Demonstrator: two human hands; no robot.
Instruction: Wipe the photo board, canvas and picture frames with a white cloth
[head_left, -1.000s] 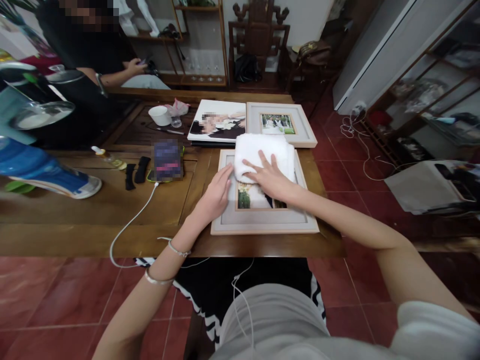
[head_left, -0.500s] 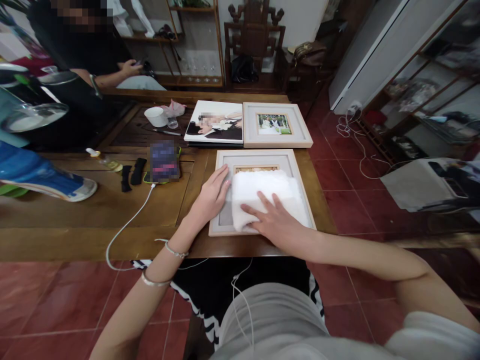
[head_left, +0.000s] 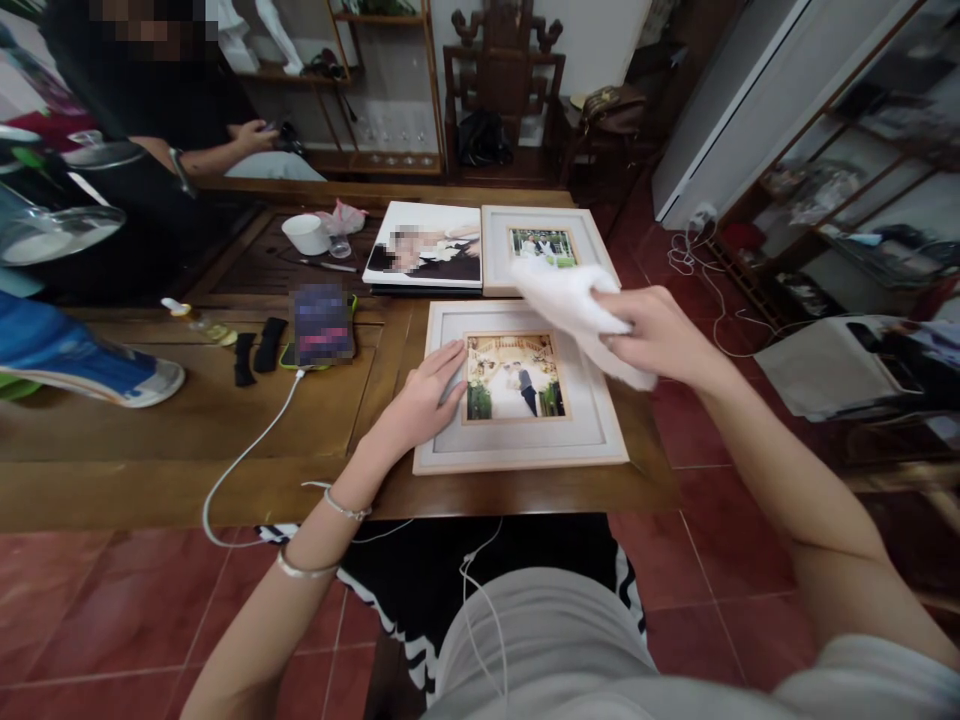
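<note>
A light wooden picture frame (head_left: 592,440) lies flat near the table's front edge, with a wedding photo (head_left: 517,378) in its middle. My left hand (head_left: 426,398) rests on the left side of this frame, fingers stretched out and holding nothing. My right hand (head_left: 649,335) is raised over the frame's right side, its fingers closed round a folded white cloth (head_left: 562,300). The cloth is a little blurred and hangs in the air, covering part of the frame's upper right corner and the lower edge of a second picture frame (head_left: 600,235) behind.
Left of the second frame lies a photo album (head_left: 427,270). A phone (head_left: 322,325) with a white cable, black straps (head_left: 259,350), a dropper bottle (head_left: 199,322) and a white cup (head_left: 306,235) are on the table (head_left: 300,430). Another person (head_left: 150,100) sits across at the left.
My right hand has lifted the white cloth off the near frame, up and to the right, uncovering the wedding photo. My left hand has stayed on the frame's left side.
</note>
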